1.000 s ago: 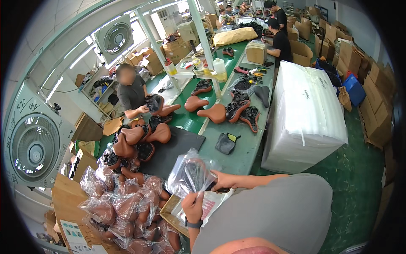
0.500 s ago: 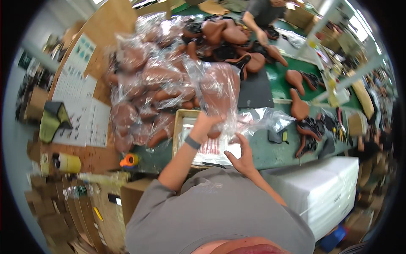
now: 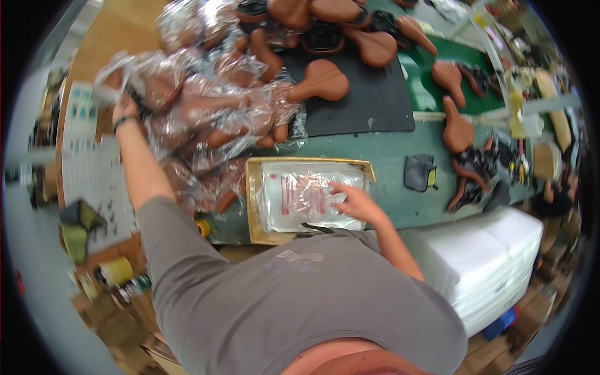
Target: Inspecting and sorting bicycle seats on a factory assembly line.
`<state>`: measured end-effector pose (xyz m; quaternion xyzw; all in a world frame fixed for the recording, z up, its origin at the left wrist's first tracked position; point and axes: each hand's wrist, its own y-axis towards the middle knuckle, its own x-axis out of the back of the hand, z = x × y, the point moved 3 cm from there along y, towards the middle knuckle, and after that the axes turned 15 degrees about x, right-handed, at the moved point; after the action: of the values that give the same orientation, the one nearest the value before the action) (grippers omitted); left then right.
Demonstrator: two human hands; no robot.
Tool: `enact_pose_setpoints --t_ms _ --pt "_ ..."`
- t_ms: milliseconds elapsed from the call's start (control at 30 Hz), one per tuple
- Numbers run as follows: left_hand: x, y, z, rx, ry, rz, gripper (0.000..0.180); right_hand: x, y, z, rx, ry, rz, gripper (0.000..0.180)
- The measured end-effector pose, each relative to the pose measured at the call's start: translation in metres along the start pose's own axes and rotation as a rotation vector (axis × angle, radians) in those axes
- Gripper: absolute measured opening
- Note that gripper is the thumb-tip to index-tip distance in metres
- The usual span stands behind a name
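My left hand (image 3: 127, 109) reaches to the far left of a heap of plastic-wrapped brown bicycle saddles. It grips a bagged bicycle saddle (image 3: 159, 89) by its dark underside; some of the fingers are hidden by it. Clear film stands out loosely around that saddle. Over a shallow cardboard box (image 3: 252, 206) at the front of the table, my right hand (image 3: 355, 203) has its fingers apart and nothing in them. Inside the box lies a stack of clear plastic bags (image 3: 294, 195) with red print, just under those fingertips.
One unwrapped saddle (image 3: 322, 81) lies on a black mat (image 3: 369, 103), its nose against the wrapped heap. More bare saddles (image 3: 459, 128) lie at the right beside a dark pouch (image 3: 420, 172). A white wrapped block (image 3: 481, 262) stands at my right. Printed sheets (image 3: 90, 169) cover the left board.
My left hand has carried the bagged saddle from above the box to the heap's far left. My right hand stays near the box, now over the bags. The view has shifted.
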<state>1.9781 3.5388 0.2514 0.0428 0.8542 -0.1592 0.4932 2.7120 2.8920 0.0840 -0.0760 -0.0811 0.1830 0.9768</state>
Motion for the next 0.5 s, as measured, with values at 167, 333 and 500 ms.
enact_pose_setpoints --t_ms 167,333,500 --pt "0.049 -0.046 0.208 -0.339 0.660 -0.282 0.035 0.128 0.104 -0.038 0.079 -0.525 -0.462 0.058" --pt "-0.119 -0.229 0.547 -0.642 1.485 -0.362 0.011 0.133 0.298 -0.021 0.631 -1.033 -0.566 0.041" --pt "-0.065 -0.329 0.762 0.269 1.841 0.417 0.026 0.138 0.376 -0.100 0.516 -1.217 -0.239 0.019"
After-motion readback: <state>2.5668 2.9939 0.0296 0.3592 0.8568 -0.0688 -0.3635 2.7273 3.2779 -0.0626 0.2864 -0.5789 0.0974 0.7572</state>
